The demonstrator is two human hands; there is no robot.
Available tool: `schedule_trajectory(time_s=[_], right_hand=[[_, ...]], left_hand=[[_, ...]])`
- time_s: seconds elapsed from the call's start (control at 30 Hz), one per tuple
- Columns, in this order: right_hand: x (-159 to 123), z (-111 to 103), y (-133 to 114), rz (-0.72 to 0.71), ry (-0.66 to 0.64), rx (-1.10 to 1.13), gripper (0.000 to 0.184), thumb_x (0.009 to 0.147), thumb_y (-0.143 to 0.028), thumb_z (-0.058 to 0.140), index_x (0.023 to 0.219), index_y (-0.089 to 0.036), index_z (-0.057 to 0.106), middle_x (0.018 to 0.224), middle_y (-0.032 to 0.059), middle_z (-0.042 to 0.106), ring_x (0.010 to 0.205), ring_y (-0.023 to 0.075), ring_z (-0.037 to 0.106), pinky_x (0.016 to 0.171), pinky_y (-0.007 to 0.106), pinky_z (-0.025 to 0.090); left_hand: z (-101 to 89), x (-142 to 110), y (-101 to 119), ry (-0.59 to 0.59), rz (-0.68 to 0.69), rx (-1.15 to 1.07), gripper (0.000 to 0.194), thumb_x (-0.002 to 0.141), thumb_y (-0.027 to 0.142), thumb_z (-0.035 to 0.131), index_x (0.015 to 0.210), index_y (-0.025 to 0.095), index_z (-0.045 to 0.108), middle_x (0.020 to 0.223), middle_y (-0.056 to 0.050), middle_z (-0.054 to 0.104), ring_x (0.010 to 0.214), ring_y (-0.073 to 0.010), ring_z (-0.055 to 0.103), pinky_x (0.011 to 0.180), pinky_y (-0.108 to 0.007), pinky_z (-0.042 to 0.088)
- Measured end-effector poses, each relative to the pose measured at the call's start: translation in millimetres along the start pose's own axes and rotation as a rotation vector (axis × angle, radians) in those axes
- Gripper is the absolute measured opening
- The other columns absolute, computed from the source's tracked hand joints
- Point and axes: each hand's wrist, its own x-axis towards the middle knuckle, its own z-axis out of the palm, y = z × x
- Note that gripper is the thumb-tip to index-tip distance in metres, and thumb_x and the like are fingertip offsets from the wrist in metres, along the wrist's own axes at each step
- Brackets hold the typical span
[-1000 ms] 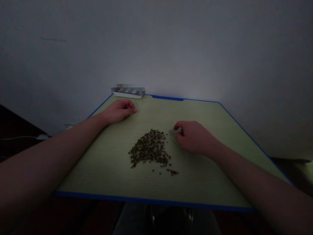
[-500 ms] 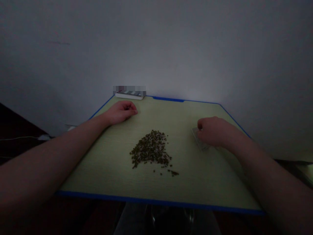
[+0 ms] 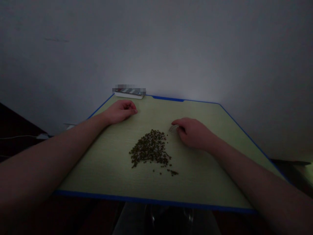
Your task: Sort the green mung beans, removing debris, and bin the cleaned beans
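Note:
A loose pile of small dark brown-green grains [image 3: 149, 147] lies on the pale table [image 3: 102, 171], with a few strays toward the front edge. My right hand [image 3: 194, 133] is pinched on a small clear plastic piece [image 3: 173, 129], flat and ridged, just off the pile's upper right side. The piece is partly hidden by my fingers, and its exact kind is unclear. Behind the pile on the left, my left hand [image 3: 119, 111] rests on the tabletop, its fingers curled in and nothing visible in them.
At the table's back left corner lies a white-edged book or box [image 3: 129, 94], its top blurred. A blue rim [image 3: 156, 200] runs round the table. The grey wall [image 3: 171, 49] stands right behind it. Below the front edge is a dark shiny object [image 3: 168, 218], partly hidden.
My right hand has moved left with the clear plastic piece, from the table's right side to beside the grains. My left hand and the pile have stayed put.

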Motion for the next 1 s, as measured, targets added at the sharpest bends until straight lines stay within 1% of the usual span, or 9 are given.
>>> schedule_trajectory(time_s=[0.03, 0.13, 0.27, 0.5, 0.8, 1.0], right_hand=[[2.1, 2.5, -1.3, -0.028, 0.013, 0.004, 0.042, 0.091, -0.014, 0.044, 0.125, -0.014, 0.068, 0.118, 0.0151, 0.071, 0.105, 0.0262, 0.064, 0.093, 0.037, 0.046], [5.8, 5.4, -3.0, -0.094, 0.005, 0.039, 0.041, 0.09, -0.009, 0.044, 0.122, -0.015, 0.069, 0.113, 0.0145, 0.07, 0.103, 0.0249, 0.064, 0.094, 0.037, 0.046], [4.1, 3.8, -0.4, -0.133, -0.013, 0.087, 0.04, 0.087, -0.005, 0.045, 0.116, -0.014, 0.071, 0.109, 0.0135, 0.07, 0.1, 0.0238, 0.064, 0.093, 0.036, 0.046], [-0.7, 1.3, 1.9, -0.196, -0.042, 0.121, 0.038, 0.085, -0.005, 0.046, 0.112, -0.014, 0.072, 0.105, 0.0115, 0.071, 0.096, 0.0216, 0.063, 0.089, 0.033, 0.046], [0.0, 3.9, -2.5, -0.199, -0.04, 0.138, 0.037, 0.084, -0.005, 0.047, 0.111, -0.013, 0.071, 0.108, 0.0123, 0.071, 0.098, 0.0223, 0.063, 0.091, 0.034, 0.045], [-1.8, 1.5, -2.9, -0.256, -0.067, 0.152, 0.036, 0.084, -0.005, 0.046, 0.109, -0.015, 0.071, 0.103, 0.0105, 0.071, 0.093, 0.0203, 0.062, 0.088, 0.032, 0.046]], left_hand=[[-0.1, 0.0, -0.1, -0.003, 0.002, 0.002, 0.014, 0.072, 0.029, 0.065, 0.072, 0.017, 0.058, 0.052, 0.006, 0.045, 0.046, -0.0079, 0.039, 0.045, -0.021, 0.029], [-0.4, -0.1, -1.0, -0.002, 0.006, 0.009, 0.015, 0.072, 0.03, 0.065, 0.072, 0.017, 0.058, 0.052, 0.006, 0.045, 0.047, -0.0081, 0.039, 0.045, -0.021, 0.03], [-1.1, -0.5, -1.1, -0.001, -0.015, 0.023, 0.015, 0.072, 0.031, 0.065, 0.074, 0.017, 0.059, 0.052, 0.006, 0.045, 0.046, -0.0087, 0.04, 0.045, -0.022, 0.029], [-0.3, 0.1, 0.6, -0.001, -0.009, 0.014, 0.015, 0.071, 0.03, 0.065, 0.073, 0.017, 0.059, 0.053, 0.006, 0.046, 0.047, -0.0079, 0.039, 0.046, -0.021, 0.03], [0.2, -0.7, 0.9, 0.001, -0.002, 0.0, 0.014, 0.071, 0.029, 0.065, 0.073, 0.017, 0.059, 0.052, 0.006, 0.045, 0.046, -0.0075, 0.039, 0.044, -0.021, 0.03], [-0.1, -0.8, 1.5, 0.005, 0.004, 0.008, 0.015, 0.07, 0.03, 0.065, 0.072, 0.017, 0.058, 0.051, 0.006, 0.046, 0.046, -0.007, 0.039, 0.044, -0.02, 0.03]])
